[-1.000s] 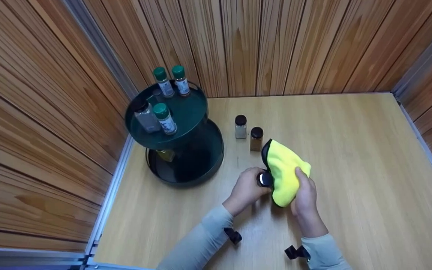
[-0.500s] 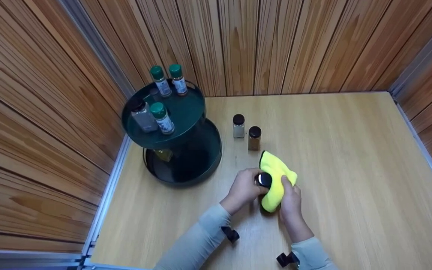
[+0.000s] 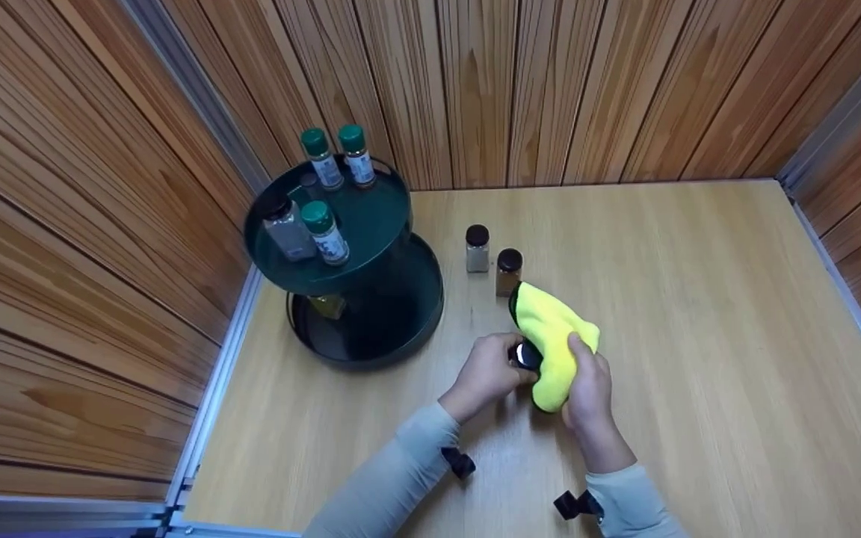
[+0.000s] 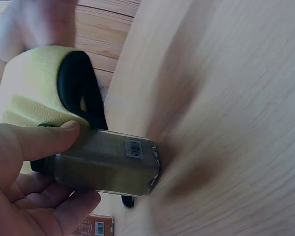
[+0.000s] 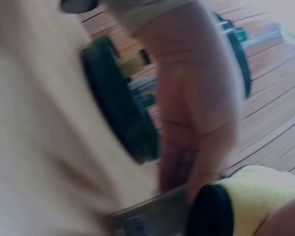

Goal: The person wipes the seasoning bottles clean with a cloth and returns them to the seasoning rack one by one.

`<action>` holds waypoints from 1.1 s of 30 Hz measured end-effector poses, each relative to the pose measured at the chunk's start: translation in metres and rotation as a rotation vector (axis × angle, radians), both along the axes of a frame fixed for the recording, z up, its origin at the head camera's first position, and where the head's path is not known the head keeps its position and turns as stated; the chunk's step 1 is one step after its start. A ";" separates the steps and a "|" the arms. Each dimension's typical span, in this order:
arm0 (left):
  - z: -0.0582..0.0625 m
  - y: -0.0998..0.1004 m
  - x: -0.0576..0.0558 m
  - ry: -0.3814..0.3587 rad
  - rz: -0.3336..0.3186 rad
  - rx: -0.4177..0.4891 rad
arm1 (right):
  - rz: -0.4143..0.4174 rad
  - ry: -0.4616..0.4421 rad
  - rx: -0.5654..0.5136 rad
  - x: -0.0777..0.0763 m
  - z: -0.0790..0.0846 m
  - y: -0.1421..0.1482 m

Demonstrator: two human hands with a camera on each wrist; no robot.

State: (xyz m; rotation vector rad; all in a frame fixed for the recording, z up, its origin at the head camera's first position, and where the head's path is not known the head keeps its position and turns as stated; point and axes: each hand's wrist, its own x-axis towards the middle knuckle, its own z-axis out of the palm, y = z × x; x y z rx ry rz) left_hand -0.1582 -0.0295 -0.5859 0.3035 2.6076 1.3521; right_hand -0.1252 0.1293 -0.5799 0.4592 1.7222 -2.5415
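Note:
My left hand grips a square clear spice jar near its black-capped end, thumb on one side and fingers on the other. In the left wrist view the jar has a brownish-green filling and a small barcode label. Its dark cap shows beside the cloth in the head view. My right hand holds a bunched yellow cloth with black edging, thumb on top. The cloth lies against the cap side of the jar and hides part of it.
Two black-capped jars, one pale and one brown, stand just beyond the cloth. A dark green two-tier turntable rack at the left carries green-capped bottles and a larger dark-capped jar. Wooden walls enclose the table.
The right hand and cloth moved left and toward me, then back slightly away and to the right. The left hand stays nearly still with the jar.

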 end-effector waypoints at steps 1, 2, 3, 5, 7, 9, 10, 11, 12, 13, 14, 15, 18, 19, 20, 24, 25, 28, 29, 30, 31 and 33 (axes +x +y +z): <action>0.000 0.000 0.000 -0.004 -0.001 -0.006 | -0.007 -0.009 0.017 0.001 -0.005 -0.001; 0.000 0.000 0.000 -0.011 -0.001 -0.011 | -0.015 -0.022 0.030 0.002 -0.011 -0.001; 0.000 -0.001 -0.001 -0.021 -0.001 -0.013 | -0.019 -0.039 0.041 0.003 -0.017 -0.002; 0.001 -0.001 -0.001 -0.045 0.001 -0.010 | -0.021 -0.083 0.052 0.004 -0.028 -0.002; 0.001 -0.001 -0.001 -0.069 0.009 -0.005 | -0.003 -0.121 0.056 0.003 -0.034 -0.001; 0.001 -0.001 0.000 -0.089 0.016 0.009 | 0.026 -0.144 0.049 0.002 -0.031 0.001; 0.000 0.000 0.000 -0.093 0.016 0.018 | 0.032 -0.145 0.041 0.002 -0.027 0.003; 0.000 0.000 0.001 -0.092 0.015 0.027 | 0.035 -0.141 0.026 0.002 -0.020 0.004; -0.001 0.000 0.001 -0.084 0.013 0.038 | 0.035 -0.132 0.007 0.002 -0.014 0.005; -0.002 0.000 0.002 -0.075 0.008 0.048 | 0.027 -0.117 -0.015 0.003 -0.007 0.006; -0.002 0.000 0.002 -0.064 0.004 0.055 | 0.020 -0.097 -0.033 0.004 -0.003 0.006; -0.003 -0.001 0.003 -0.057 0.001 0.060 | 0.010 -0.072 -0.047 0.005 -0.001 0.006; -0.004 -0.001 0.003 -0.039 -0.011 0.057 | -0.016 -0.015 -0.045 0.007 -0.006 0.005; -0.004 -0.001 0.002 -0.042 -0.010 0.051 | -0.014 -0.009 -0.029 0.006 -0.012 0.005; -0.004 -0.001 0.002 -0.049 -0.006 0.046 | -0.004 -0.015 -0.009 0.005 -0.018 0.005; -0.003 -0.002 0.000 -0.067 0.009 0.010 | 0.056 -0.082 0.047 -0.001 -0.032 0.007; -0.003 -0.002 -0.001 -0.067 0.012 0.004 | 0.083 -0.097 0.062 -0.002 -0.032 0.007; -0.003 -0.002 -0.001 -0.048 0.007 -0.008 | 0.100 -0.084 0.075 -0.004 -0.021 0.009; -0.004 -0.002 -0.001 -0.036 0.004 -0.007 | 0.104 -0.064 0.072 -0.004 -0.015 0.009; -0.004 -0.002 -0.001 -0.027 0.002 -0.005 | 0.103 -0.043 0.054 -0.004 -0.009 0.010; -0.005 -0.001 -0.001 -0.020 0.001 0.000 | 0.098 -0.018 0.036 -0.004 -0.004 0.010; -0.005 -0.001 0.000 -0.012 -0.001 0.007 | 0.073 0.013 -0.011 -0.003 0.001 0.011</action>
